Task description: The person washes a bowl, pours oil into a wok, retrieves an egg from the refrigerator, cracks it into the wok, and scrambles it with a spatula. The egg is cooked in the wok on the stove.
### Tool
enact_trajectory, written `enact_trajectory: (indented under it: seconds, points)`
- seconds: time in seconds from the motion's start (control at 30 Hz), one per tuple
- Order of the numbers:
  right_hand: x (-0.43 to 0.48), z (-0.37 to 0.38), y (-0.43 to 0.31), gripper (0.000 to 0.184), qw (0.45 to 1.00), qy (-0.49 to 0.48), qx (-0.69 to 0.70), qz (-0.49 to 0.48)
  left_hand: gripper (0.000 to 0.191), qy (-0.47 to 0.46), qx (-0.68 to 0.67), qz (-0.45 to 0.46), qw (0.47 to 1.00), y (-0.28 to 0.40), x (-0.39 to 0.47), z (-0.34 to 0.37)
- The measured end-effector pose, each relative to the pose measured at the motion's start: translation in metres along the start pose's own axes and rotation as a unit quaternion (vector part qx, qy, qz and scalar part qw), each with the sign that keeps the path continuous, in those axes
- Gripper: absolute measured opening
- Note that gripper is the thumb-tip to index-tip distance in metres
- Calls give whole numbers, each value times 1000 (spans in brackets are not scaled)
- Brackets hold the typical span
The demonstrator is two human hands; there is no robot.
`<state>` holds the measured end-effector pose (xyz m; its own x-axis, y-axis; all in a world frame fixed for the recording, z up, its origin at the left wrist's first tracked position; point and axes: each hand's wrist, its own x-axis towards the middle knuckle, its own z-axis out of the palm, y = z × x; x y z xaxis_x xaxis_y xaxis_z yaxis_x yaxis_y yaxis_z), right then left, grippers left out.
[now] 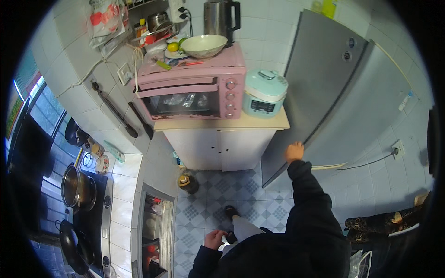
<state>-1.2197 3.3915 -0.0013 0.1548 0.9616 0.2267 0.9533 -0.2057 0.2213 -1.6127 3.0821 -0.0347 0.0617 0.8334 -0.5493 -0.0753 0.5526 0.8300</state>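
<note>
My right hand point(294, 152) reaches forward to the door edge of a tall grey refrigerator point(313, 76); its fingers are curled there, and whether they grip the edge cannot be made out. Down by my legs is my left hand point(214, 239), with its fingers bent; a small pale patch shows beside them, too unclear to name. Left of the refrigerator, a light green electric pressure cooker point(266, 93) and a pink toaster oven point(189, 93) stand on a white cabinet point(194, 147). A patterned bowl point(204, 45), a yellow-green fruit and a steel electric kettle point(219, 21) are on the oven.
At left, a gas stove point(106, 222) holds a pot point(74, 189) and a black wok point(71, 246). An oil bottle point(188, 184) stands on the tiled floor by the cabinet. Below the tiled counter point(121, 194) is an open compartment. A dark patterned cloth point(379, 224) lies at right.
</note>
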Motion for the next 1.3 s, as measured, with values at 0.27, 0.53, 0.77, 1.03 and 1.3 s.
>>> enact_trajectory:
  seconds: [0.27,0.53,0.77,1.03,1.3]
  points:
    - [28,57,79,34,963,-60,-223,-142,28,-83,77,-27,993,41,3,83]
    - [16,32,76,34,947,-62,-220,-227,30,-169,130,34,976,75,63,244]
    - [-73,-5,102,25,940,-15,-188,-283,29,-327,173,51,928,57,112,323]
    - [-126,-14,143,17,939,-243,175,-171,27,-462,253,65,848,92,140,358]
    - [-198,-8,181,29,964,-164,205,50,25,-521,294,46,800,115,157,350]
